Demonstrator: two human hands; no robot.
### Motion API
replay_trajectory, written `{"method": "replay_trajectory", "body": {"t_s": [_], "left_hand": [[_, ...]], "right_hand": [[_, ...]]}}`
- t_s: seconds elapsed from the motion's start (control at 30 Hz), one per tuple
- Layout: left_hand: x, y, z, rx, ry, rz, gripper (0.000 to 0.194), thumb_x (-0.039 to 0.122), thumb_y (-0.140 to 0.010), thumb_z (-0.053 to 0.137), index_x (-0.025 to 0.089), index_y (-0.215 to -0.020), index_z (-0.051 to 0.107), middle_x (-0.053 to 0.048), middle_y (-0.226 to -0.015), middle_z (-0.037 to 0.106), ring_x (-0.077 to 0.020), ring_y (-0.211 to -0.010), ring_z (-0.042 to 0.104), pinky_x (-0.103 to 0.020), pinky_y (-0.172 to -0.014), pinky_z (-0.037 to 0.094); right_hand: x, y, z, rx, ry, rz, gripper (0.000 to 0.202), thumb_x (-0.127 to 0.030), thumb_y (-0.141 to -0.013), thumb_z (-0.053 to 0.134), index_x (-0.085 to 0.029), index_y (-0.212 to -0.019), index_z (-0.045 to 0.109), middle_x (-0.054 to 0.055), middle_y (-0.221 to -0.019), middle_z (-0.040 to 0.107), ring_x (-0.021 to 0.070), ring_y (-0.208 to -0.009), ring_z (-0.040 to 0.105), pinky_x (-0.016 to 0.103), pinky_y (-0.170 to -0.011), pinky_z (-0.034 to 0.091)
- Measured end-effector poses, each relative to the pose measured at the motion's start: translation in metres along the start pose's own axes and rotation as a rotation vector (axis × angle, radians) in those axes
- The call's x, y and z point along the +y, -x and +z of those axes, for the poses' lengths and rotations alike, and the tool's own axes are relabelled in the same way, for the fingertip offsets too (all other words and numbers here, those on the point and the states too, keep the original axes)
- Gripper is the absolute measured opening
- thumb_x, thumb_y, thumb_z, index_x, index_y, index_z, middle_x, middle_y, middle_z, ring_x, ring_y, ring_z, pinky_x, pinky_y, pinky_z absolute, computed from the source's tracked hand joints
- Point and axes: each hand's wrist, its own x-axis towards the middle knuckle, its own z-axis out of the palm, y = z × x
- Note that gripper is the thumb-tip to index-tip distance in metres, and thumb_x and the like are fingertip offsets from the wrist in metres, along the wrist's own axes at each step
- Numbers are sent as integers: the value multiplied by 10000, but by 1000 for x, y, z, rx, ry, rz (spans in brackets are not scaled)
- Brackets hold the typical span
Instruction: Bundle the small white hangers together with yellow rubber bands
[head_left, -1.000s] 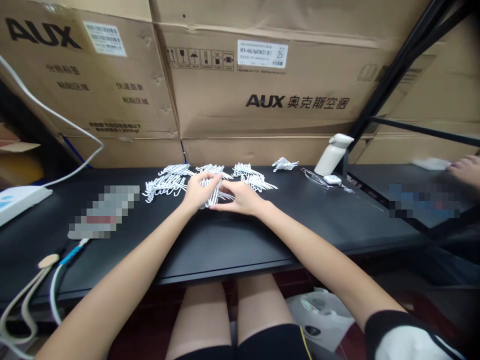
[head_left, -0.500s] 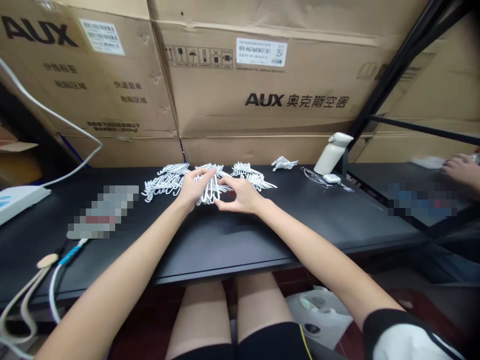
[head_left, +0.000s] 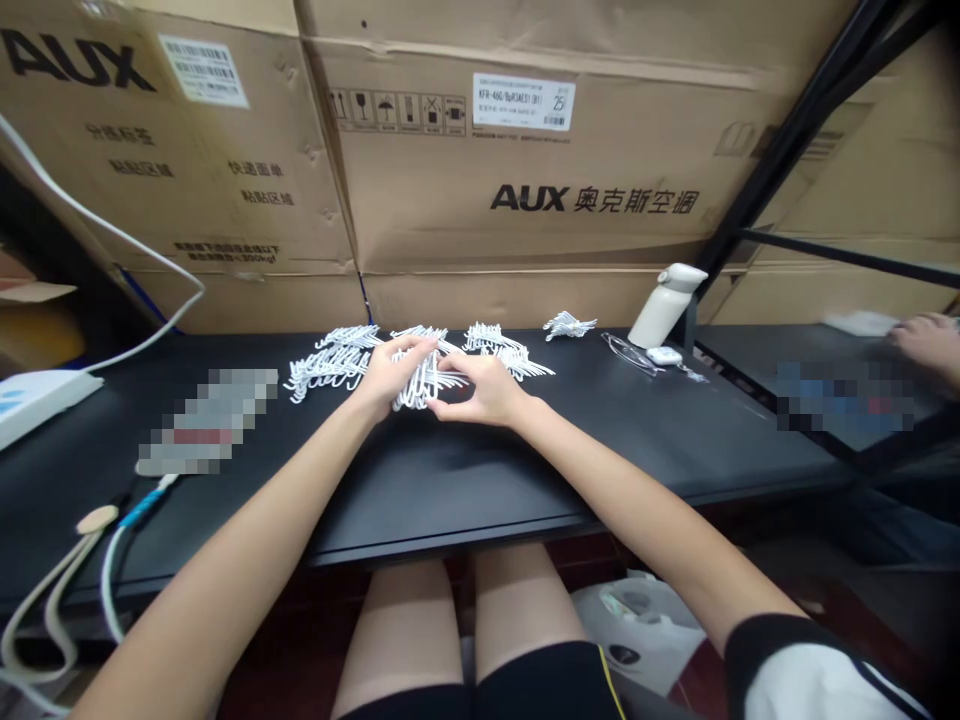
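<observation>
A bundle of white hooked pieces [head_left: 417, 384] sits between both hands at the middle of the bench [head_left: 465, 490].
The left hand [head_left: 391, 374] has its grip closed round the bundle's left side, thumb along the top; the right hand [head_left: 480, 390] curves its thumb and forefinger apart in a C at the right side, and I cannot tell whether that grip presses on it, or whether the bundle touches the bench. Close by lie a left pile [head_left: 327, 370] and a right pile [head_left: 514, 361] of similar pieces, with a small cluster [head_left: 570, 326] farther right. Beyond it are glasses [head_left: 628, 354], a small white case [head_left: 664, 356] and a pale bottle [head_left: 661, 312], before cardboard boxes [head_left: 600, 240].
</observation>
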Motion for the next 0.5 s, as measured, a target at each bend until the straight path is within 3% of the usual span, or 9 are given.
{"method": "replay_trajectory", "body": {"t_s": [0.23, 0.5], "left_hand": [[2, -1, -1, 23, 168, -130, 321, 412, -608, 776, 156, -784, 695, -39, -742, 699, -164, -624, 641, -270, -600, 534], [4, -3, -4, 18, 182, -128, 357, 412, -582, 799, 159, -814, 701, -58, -802, 719, -183, -678, 665, -299, -660, 557]], "right_hand": [[-1, -2, -1, -48, -27, 29, 363, -442, -724, 651, -173, -945, 551, 19, -828, 634, 107, -579, 507, 256, -600, 424], [-1, -4, -9, -115, -78, 43, 358, -450, -740, 635, -173, -948, 547, 7, -800, 615, 105, -590, 499, 260, -607, 424]]}}
